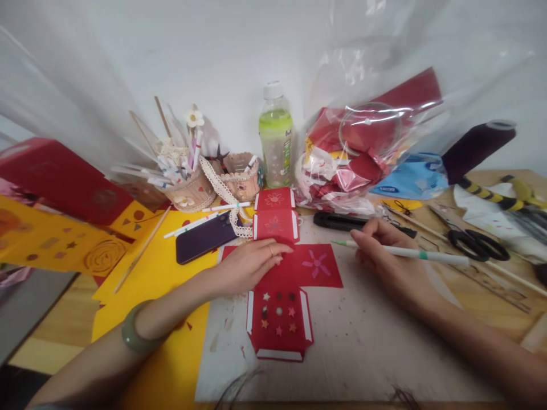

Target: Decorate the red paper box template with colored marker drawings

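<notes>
A red paper box cutout (pixel 284 280) lies unfolded on a pale board, with white strips along several of its edge flaps. Flower drawings mark some panels, one a pink-purple flower, and small stars and dots sit in rows on the lowest panel. My left hand (pixel 250 265) rests flat across the middle of the cutout, fingers stretched out, covering part of its left panel. To the right, above the board, my right hand (pixel 384 265) grips a white marker pen (pixel 447 258) with a green band. Its green tip points left toward the flower panel, apart from the paper.
Behind the cutout stand a bottle (pixel 276 142), a pen basket (pixel 194 191) and a clear bag of red scraps (pixel 350 154). A dark phone (pixel 205 242) lies on yellow paper (pixel 171 307) at left. A black cutter (pixel 337 221) and scissors (pixel 474 242) lie at right.
</notes>
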Tool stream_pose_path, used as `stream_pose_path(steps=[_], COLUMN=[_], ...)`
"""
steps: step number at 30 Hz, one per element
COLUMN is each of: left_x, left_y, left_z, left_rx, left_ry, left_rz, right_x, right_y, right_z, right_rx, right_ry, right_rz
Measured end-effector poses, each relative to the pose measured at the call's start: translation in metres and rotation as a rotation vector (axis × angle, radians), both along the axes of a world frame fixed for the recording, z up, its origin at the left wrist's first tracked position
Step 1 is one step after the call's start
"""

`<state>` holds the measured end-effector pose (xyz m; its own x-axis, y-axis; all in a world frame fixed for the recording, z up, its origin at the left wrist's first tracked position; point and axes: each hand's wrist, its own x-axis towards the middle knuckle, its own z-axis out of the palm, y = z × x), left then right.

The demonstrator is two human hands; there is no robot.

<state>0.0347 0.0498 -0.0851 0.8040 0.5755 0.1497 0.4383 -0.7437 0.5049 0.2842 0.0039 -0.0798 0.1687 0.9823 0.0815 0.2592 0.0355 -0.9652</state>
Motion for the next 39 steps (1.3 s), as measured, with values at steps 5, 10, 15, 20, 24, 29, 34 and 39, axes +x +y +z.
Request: stream_pose_path(steps=[5, 10, 15, 20, 24, 29, 34, 39], left_x=[-0.009, -0.025, -0.047, -0.062, -0.065, -0.067, -0.080, -0.089], left_y=[0.005, 0.006, -0.003, -0.031, -0.066, -0.097, -0.103, -0.096], left_z=[0.012, 0.030, 0.035, 0.033, 0.030, 0.019, 0.007, 0.009], left_rx=[0.018, 0.068, 0.084, 0.085, 0.072, 0.192, 0.268, 0.290], left_ry=[-0.072, -0.086, -0.058, -0.026, 0.017, 0.078, 0.099, 0.113], left_rz=[0.059, 0.146, 0.203, 0.209, 0.195, 0.163, 0.170, 0.196], right_x=[0.004, 0.009, 0.007, 0.004, 0.006, 0.005, -0.003, -0.012], right_y=[-0.001, -0.004, -0.004, -0.007, -0.008, -0.006, -0.008, -0.010], right_z=[0.001, 0.001, 0.002, 0.013, 0.014, 0.012, 0.030, 0.041], right_rx=[0.021, 0.031, 0.033, 0.016, 0.019, 0.043, 0.033, 0.044], right_ry=[-0.010, -0.014, 0.016, 0.031, 0.015, -0.035, -0.131, -0.220], right_rz=[0.041, 0.073, 0.075, 0.086, 0.091, 0.053, 0.008, 0.004])
